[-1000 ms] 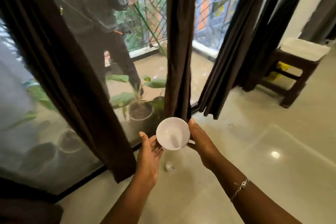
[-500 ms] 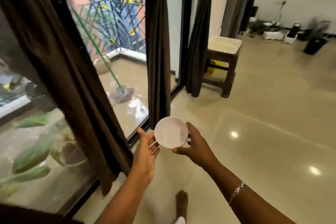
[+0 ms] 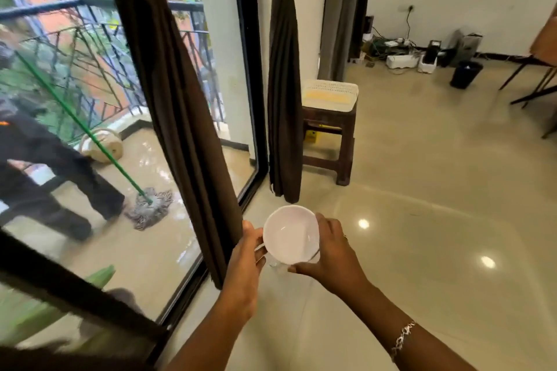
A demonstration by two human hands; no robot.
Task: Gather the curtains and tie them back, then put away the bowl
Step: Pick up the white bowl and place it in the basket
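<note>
White bowl (image 3: 291,233) is held up over the floor (image 3: 437,235) between both hands, low centre of the head view, opening tipped toward the camera, inside looks empty. Left hand (image 3: 245,262) is on the bowl's left rim: thumb up by the edge, fingers curled in under the side. Right hand (image 3: 331,253) is on the right rim: fingers wrap the far right edge, thumb comes in along the lower rim. So both grips are clamped on the bowl, one per side, with the bowl sitting between them, not resting on anything. Bracelet (image 3: 402,337) is on the right wrist.

Near curtain (image 3: 180,117), dark brown, hangs gathered in a narrow slanting bundle in front of the glass door (image 3: 229,75), its lower end just left of the left hand; touching or not, can't tell. Far curtain (image 3: 283,99), same colour, hangs bunched at the door frame's right side, knotted near the top. Just right of it is a brown stool (image 3: 328,141) with a white basket (image 3: 330,95) on top.

Outside the glass: a person's dark trouser legs (image 3: 60,172) and a green-handled mop (image 3: 149,208) on the wet balcony floor. At the far wall, a black bin (image 3: 465,74) and a tangle of cables and plugs (image 3: 401,54) on the floor.
</note>
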